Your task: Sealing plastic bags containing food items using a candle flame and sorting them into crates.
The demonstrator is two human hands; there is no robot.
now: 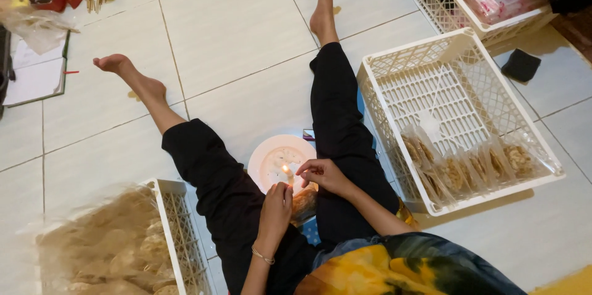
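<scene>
- Here, low in the centre, the left hand (275,208) and right hand (320,174) are pinching a clear snack bag (303,203) shut.
- They are holding it beside a lit candle (287,171) on a white plate (265,153).

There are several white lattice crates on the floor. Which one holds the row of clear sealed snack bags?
The white crate beside the person's right leg: clear snack bags stand along its near wall. The crate at lower left holds loose crackers.
</scene>
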